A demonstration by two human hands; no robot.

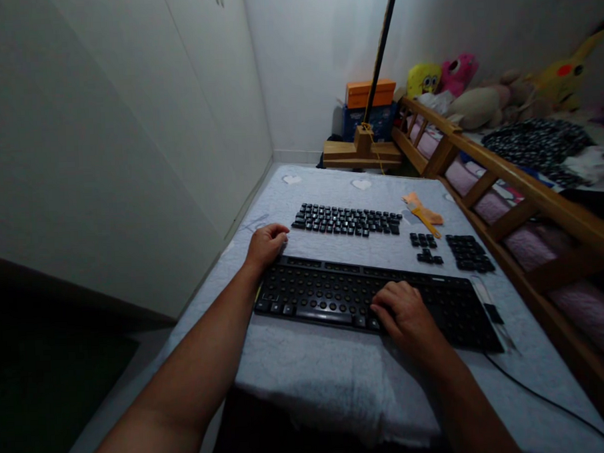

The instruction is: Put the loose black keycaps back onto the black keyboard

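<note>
A black keyboard (314,286) lies across the cloth-covered table, most of its key places stripped to bare round stems. Along its front row a long space bar (323,316) and several keycaps are in place. My right hand (400,309) rests on the keyboard right of the space bar, fingers curled down and thumb by a front-row key; what its fingertips hold is hidden. By the keyboard's back left corner is my left hand (267,245), its fingers closed together, contents unclear. Loose keycaps (349,219) stand in rows behind the keyboard.
More keycaps sit in a small group (423,241) and a block (468,252) at the right. An orange cloth (434,216) lies beneath a yellow-handled brush (424,222). Thin tools (496,315) lie beside the keyboard. A wooden bed rail (510,184) borders the table's right; a white cabinet stands left.
</note>
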